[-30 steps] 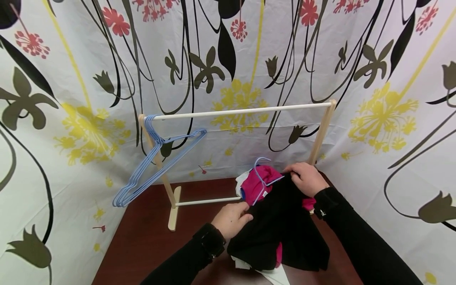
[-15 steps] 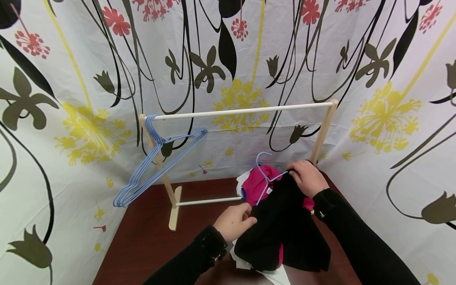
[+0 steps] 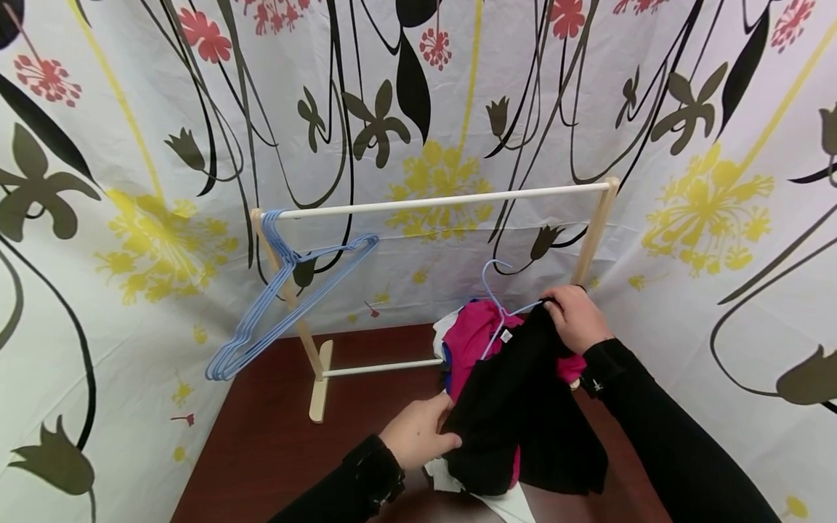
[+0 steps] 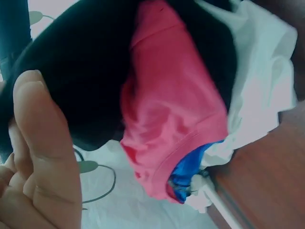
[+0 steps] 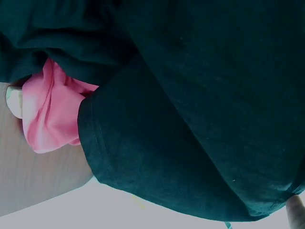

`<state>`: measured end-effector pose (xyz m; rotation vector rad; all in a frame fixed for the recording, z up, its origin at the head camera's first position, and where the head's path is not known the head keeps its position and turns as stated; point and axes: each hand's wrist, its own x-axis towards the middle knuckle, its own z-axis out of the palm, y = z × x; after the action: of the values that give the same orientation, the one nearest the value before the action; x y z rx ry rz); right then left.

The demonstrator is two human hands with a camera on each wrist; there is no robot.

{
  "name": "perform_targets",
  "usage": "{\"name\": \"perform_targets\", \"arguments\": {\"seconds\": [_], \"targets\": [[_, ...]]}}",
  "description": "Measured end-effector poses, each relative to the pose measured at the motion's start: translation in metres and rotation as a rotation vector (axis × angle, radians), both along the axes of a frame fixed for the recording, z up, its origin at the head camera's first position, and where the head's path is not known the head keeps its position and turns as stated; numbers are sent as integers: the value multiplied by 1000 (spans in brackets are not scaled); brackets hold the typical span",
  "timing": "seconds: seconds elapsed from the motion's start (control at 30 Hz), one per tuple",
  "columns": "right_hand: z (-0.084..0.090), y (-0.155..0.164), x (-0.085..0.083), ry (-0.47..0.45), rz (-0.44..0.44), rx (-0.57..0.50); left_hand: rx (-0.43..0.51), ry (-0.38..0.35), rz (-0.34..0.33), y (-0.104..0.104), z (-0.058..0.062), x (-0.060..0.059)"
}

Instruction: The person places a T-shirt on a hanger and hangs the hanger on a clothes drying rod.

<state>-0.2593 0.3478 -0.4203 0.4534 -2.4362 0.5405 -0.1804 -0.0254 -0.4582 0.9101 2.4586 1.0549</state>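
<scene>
A black shirt (image 3: 523,407) with a small white label hangs on a light blue hanger (image 3: 503,309), its hook pointing up. My right hand (image 3: 578,317) grips the shirt's shoulder at the right end of the hanger. Lower left, my left hand (image 3: 418,432) pinches the shirt's left side between thumb and fingers; in the left wrist view its thumb (image 4: 40,114) lies against the black cloth. The hanger's left end is hidden inside the shirt. Behind and under it lie a pink shirt (image 4: 171,95), blue cloth (image 4: 190,167) and white cloth (image 4: 262,71).
A wooden clothes rack (image 3: 431,205) with a white top rod stands across the dark red table (image 3: 261,436). Several blue hangers (image 3: 261,319) hang at its left end. A flower-patterned curtain (image 3: 405,94) surrounds the table at the back and sides.
The hanger and the shirt's right shoulder have risen and shifted right with my right hand. My left hand has moved down along the shirt's left side, and more pink cloth shows there.
</scene>
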Motion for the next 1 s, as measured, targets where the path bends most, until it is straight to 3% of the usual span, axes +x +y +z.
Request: {"name": "perform_targets", "arguments": {"seconds": [0.43,0.6,0.77,1.0], "targets": [[3,0,2,-44,-45,-22,22,-71,-11,-13,-2,5],[2,1,2,-51,-42,-24,-27,-93,-36,-15,-3,5],[2,-1,2,-59,-14,-21,-52,-37,-88,-15,0,1],[-1,-3,2,-32,30,-26,110,92,-36,-5,12,-2]]}}
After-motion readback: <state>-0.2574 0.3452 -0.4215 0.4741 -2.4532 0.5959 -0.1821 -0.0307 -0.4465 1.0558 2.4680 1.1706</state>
